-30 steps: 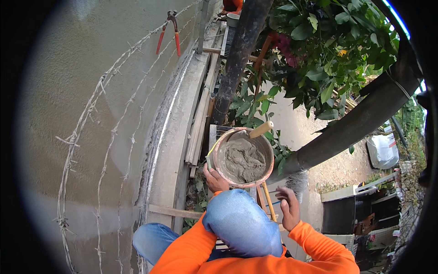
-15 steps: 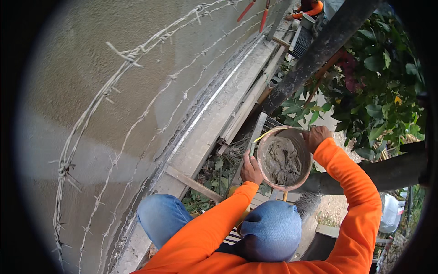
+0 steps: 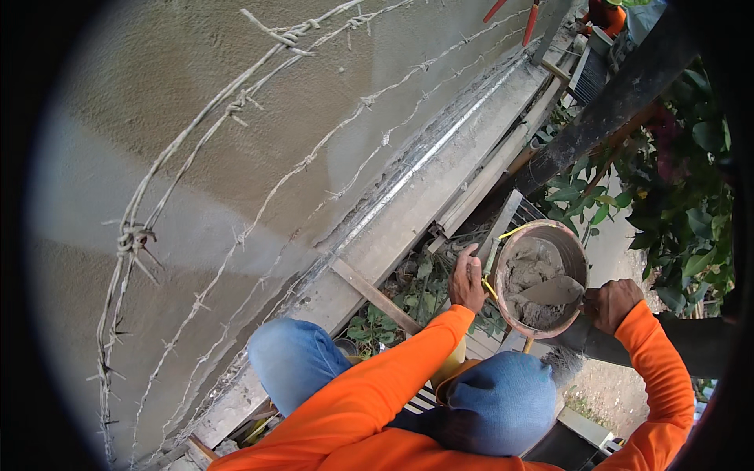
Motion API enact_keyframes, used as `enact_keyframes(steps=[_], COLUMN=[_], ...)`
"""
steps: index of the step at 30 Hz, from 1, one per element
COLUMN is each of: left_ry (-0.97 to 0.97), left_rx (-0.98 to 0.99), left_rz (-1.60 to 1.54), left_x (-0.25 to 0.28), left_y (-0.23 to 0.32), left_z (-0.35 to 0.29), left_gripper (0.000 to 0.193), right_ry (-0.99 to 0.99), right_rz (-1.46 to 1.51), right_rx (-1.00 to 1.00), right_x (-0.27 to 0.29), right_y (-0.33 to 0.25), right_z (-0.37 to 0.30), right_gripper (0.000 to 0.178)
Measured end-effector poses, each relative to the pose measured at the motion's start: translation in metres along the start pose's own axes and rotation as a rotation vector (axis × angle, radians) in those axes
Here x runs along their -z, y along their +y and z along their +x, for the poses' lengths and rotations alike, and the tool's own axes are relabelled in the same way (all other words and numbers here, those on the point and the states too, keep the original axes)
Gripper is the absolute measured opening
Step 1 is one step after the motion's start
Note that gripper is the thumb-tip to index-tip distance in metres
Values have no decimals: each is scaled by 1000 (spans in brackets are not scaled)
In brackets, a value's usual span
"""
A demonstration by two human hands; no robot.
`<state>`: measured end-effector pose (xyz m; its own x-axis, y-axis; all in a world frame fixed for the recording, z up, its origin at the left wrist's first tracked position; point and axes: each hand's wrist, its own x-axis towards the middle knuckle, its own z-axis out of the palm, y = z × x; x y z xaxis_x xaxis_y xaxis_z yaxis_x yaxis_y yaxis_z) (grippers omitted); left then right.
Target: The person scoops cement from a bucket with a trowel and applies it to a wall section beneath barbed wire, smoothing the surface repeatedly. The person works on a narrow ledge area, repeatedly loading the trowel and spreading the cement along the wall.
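Note:
A round bucket [image 3: 572,250] of wet grey mortar [image 3: 528,271] stands in front of me, right of the middle. My right hand [image 3: 613,304] is closed at its right rim, holding a trowel. The trowel's blade [image 3: 554,291] lies over the mortar inside the bucket; its handle is hidden in my fist. On the bucket's other side, my left hand [image 3: 468,282] is raised, with fingers apart and nothing seen in it. It is close to the bucket's yellow and green handle [image 3: 492,257].
Strands of barbed wire [image 3: 302,165] run along the plastered wall [image 3: 196,94] on my left. A concrete ledge [image 3: 440,204] follows its foot. Dark pipes [image 3: 620,102] and leafy branches [image 3: 699,228] crowd the right. Another person's orange sleeve [image 3: 605,16] shows at the far top.
The view has shifted, so the scene sits further right. My left hand has come off the bucket's rim. The trowel's blade now shows over the mortar, with my right hand lower at the rim.

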<state>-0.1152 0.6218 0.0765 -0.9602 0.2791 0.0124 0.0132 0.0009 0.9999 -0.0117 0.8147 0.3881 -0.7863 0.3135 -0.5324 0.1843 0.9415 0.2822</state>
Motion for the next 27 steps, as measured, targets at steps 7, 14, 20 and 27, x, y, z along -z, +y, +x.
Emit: enact_keyframes(steps=[7,14,20,27], left_ry=[462,301,291,131], left_rx=[432,365,343,504], left_rz=[764,1178,1265,1392], left_x=[107,177,177,192], left_y=[-74,-97,-102,-125], left_z=[62,111,123,153], left_gripper=[39,52,58,61], right_ry=[210,160,213,216], right_rz=[147,256,281,336], right_rx=[-63,-126,-117,-121], right_x=[-66,-124,-136,-150], right_y=[29,26,26,26], right_z=[21,30,29,28], right_gripper=[22,30,27,28])
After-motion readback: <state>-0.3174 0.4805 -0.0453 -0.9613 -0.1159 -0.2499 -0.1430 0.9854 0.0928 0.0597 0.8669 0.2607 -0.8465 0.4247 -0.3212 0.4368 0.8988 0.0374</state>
